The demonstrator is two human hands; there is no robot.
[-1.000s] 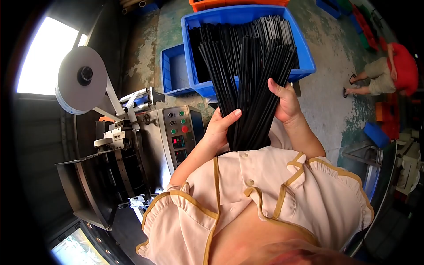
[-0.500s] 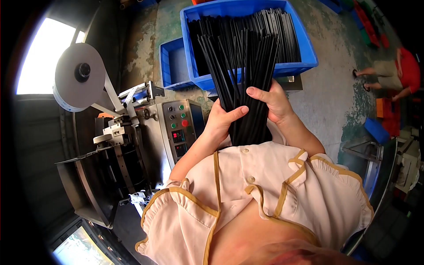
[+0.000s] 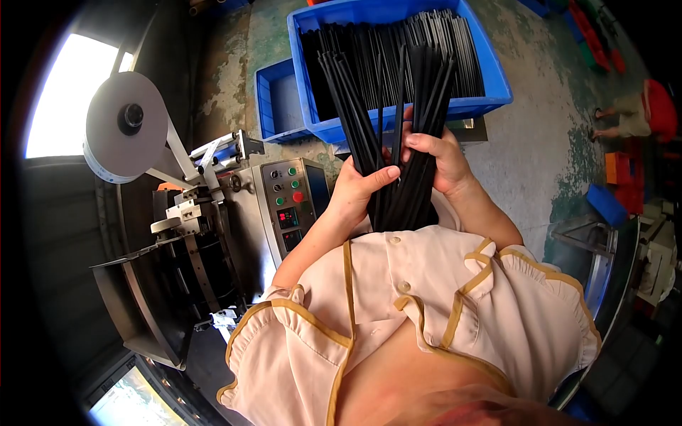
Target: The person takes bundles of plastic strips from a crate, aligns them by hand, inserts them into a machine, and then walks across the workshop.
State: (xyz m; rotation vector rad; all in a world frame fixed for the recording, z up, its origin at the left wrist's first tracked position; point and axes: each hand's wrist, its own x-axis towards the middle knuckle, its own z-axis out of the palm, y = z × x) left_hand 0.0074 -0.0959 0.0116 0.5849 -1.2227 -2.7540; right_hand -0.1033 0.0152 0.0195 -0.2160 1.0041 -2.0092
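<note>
A bundle of long, thin black sticks [image 3: 401, 188] rises in front of my chest, fanned apart at the top and gathered at the bottom. My left hand [image 3: 359, 186] is closed round the left part, its thumb lying across the front. On the other side, my right hand [image 3: 442, 157] grips the right part, with thumb and fingers wrapped about it. One or two sticks stand apart in the gap between. Behind their tops, a large blue crate [image 3: 312, 124] holds many more such sticks in dense rows. The lower ends of the bundle reach my shirt.
At left stands a machine with a control panel [image 3: 284, 202] and a large white reel [image 3: 122, 124]. A smaller blue bin [image 3: 278, 99] sits beside the crate. At far right are a person in red [image 3: 661, 110], an orange bin [image 3: 618, 168] and a metal frame [image 3: 586, 241].
The bundle has parted more at the top, its right portion shifting slightly right. My right thumb has moved right and up, and fingers now show between the portions. The person in red has shifted.
</note>
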